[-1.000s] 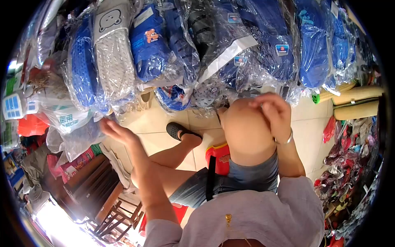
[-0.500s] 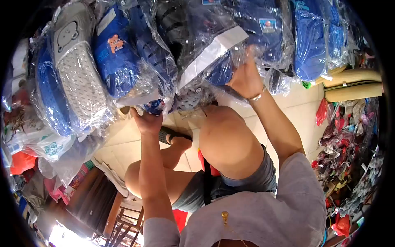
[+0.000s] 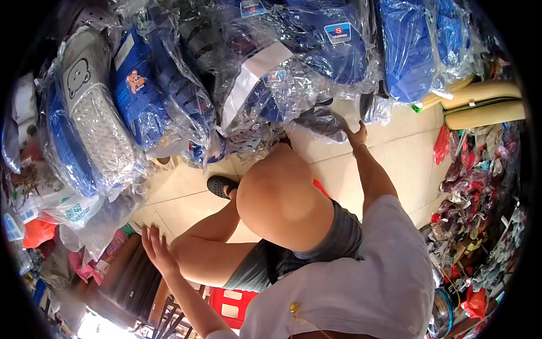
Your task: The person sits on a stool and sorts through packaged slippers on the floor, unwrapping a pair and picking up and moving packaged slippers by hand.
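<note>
My left hand is off the goods, held at lower left beside my knee, its fingers spread with nothing in them. My right hand is low at the front of the pile, its fingers at the edge of a clear-bagged dark slipper, which it appears to grip. Above it lie bagged blue slippers with a square label. A white paper strip lies across the middle bags. On the left are a grey slipper with a bear outline and a blue slipper with a bear badge, both wrapped in plastic.
My bent knee is close below the pile, over a tiled floor. Rolled tan mats lie at right, above a heap of small bagged goods. A red plastic stool stands under me; plastic bags are at left.
My left hand has let go of the bags and swung down and left. My right hand has moved lower, from the blue slipper's bag to the dark slipper. The view has shifted slightly.
</note>
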{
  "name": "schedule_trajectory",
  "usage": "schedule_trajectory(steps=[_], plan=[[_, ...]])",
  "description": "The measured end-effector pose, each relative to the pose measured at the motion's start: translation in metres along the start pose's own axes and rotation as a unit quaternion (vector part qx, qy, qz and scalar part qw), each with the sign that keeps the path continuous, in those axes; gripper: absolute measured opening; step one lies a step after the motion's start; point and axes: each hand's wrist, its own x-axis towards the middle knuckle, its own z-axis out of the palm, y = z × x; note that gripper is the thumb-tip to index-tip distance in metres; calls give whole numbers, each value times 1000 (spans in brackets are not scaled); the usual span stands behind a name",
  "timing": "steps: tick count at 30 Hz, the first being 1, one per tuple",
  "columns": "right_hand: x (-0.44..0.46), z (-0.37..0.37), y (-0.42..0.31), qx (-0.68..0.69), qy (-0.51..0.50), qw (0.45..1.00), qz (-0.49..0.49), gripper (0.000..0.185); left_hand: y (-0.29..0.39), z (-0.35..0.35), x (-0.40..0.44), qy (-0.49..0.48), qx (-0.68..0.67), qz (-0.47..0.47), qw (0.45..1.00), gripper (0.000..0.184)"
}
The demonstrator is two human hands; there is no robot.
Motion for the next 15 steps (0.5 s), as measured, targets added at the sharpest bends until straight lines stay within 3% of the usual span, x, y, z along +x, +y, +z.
schedule_trajectory(steps=[1,2,3,4,5,7,9,11,15], plan=[[2,2,8,115,-51,992,29,94,-17,-29,-10,22,83,31,996,51],[-9,8,-1,215,-72,964,142,96,-50,-63,-12,0,148,128,981,47],[-22,11,-18,309,-90,913,250,98,-62,-68,-23,1,148,128,981,47],[18,50,44,134,-83,973,166,104,-76,-73,-36,27,215,110,970,45],[1,41,20,-33,-85,981,170,89,-82,-71,-46,54,279,92,954,43],[-8,10,2,-106,-379,888,238,71,-85,-50,-57,110,230,121,959,43],[-10,24,42,-58,-444,862,237,54,-85,-38,-52,163,173,151,959,42],[-77,-2,-9,-33,-430,893,127,40,-86,-42,-45,117,157,130,972,43],[-115,46,15,246,-368,889,120,47,-78,-33,-50,92,116,153,977,42]])
